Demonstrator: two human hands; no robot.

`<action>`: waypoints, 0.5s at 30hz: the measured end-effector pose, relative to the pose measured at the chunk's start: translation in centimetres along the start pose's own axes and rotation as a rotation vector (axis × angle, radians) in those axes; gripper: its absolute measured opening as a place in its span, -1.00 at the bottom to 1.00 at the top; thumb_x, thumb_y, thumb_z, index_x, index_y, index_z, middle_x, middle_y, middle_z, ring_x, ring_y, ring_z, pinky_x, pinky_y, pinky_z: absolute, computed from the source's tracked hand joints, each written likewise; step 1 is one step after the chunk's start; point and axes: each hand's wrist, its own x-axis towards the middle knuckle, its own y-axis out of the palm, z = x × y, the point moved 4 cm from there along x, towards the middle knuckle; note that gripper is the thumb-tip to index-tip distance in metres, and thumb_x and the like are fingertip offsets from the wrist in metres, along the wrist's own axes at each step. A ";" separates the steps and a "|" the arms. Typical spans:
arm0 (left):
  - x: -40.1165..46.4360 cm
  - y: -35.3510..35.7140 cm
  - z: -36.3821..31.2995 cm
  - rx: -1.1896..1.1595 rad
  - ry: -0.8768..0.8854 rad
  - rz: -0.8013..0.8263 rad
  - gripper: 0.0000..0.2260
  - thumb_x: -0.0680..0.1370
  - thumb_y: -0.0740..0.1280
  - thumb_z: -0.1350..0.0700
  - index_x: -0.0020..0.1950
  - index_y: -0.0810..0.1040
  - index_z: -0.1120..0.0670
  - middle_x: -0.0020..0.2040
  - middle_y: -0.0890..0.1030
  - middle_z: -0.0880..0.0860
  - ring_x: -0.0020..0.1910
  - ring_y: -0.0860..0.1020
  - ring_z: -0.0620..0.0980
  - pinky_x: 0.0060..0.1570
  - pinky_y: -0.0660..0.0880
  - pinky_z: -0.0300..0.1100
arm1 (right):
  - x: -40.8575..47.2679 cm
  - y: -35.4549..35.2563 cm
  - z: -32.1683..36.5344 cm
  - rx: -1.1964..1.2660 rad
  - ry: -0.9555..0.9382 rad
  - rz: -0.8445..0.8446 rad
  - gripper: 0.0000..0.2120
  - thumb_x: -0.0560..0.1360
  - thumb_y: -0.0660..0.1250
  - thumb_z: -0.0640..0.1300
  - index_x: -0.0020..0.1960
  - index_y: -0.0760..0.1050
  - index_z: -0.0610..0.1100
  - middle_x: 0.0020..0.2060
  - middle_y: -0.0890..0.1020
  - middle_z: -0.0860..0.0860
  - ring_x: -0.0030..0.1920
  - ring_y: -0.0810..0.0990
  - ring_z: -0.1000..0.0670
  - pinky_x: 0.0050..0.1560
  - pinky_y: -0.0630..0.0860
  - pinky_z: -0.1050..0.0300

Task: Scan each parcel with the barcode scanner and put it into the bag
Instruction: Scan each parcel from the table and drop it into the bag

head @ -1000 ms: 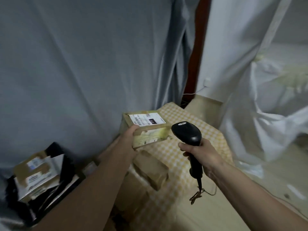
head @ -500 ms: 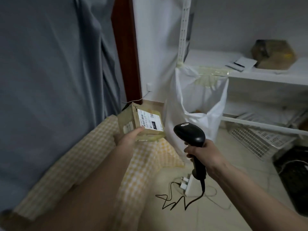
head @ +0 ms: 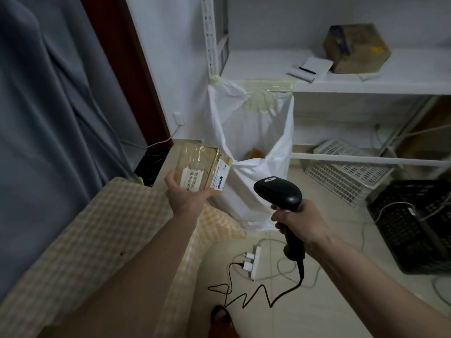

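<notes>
Head view:
Left hand [head: 186, 197]: cups a parcel [head: 202, 170] from below, thumb on its near left edge and fingers curled under its right corner.
Parcel: a brown taped box with white labels on two faces, tilted, held in the air just left of the bag [head: 253, 167] and overlapping the bag's left edge.
Right hand [head: 301, 222]: wrapped tight round the handle of the scanner [head: 279, 192].
Scanner: black, head aimed up and left toward the parcel, near it but apart; its cable [head: 256, 297] zigzags over the floor tiles.
Bag: white plastic, mouth open, taped by its rim to the front of a shelf [head: 366, 85] (something brown shows inside, too dim to name).
Shelf: white, at the far right; a brown box [head: 357, 48] and a white pad [head: 311, 68] lie on it.
Cloth [head: 102, 230]: yellow check, covering the surface at the near left.
Power strip [head: 256, 263]: white, on the floor under the scanner, with plugs in it.
Crates: a white one [head: 346, 170] under the shelf, a black one [head: 415, 225] at the right.
Curtain [head: 48, 113]: grey-blue, filling the left.
</notes>
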 end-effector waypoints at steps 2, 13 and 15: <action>1.7 1.7 -0.3 0.005 0.039 0.041 -0.02 0.14 0.66 0.23 0.44 0.23 -0.03 0.24 0.48 0.13 0.06 0.57 0.04 0.01 0.53 -0.18 | 1.8 -0.3 0.2 0.009 0.015 -0.022 -0.88 0.41 0.34 -0.43 -0.10 0.57 -0.29 -0.37 0.55 -0.10 -0.39 0.49 -0.04 -0.29 0.45 0.11; 14.1 9.5 -5.8 0.035 0.169 0.126 -0.06 0.21 0.63 0.25 0.44 0.20 -0.08 0.19 0.52 0.00 0.07 0.56 -0.02 0.05 0.53 -0.17 | 14.6 0.5 6.2 0.083 0.037 -0.086 -0.86 0.36 0.35 -0.49 -0.16 0.57 -0.32 -0.39 0.55 -0.07 -0.45 0.46 -0.03 -0.36 0.42 0.12; 15.8 10.7 -7.0 0.033 0.174 0.155 -0.10 0.26 0.61 0.27 0.46 0.21 -0.04 0.11 0.51 -0.04 -0.01 0.54 -0.08 -0.08 0.47 -0.29 | 16.6 0.5 6.7 0.096 0.043 -0.097 -0.86 0.35 0.36 -0.49 -0.15 0.57 -0.33 -0.41 0.54 -0.09 -0.45 0.46 -0.04 -0.34 0.41 0.11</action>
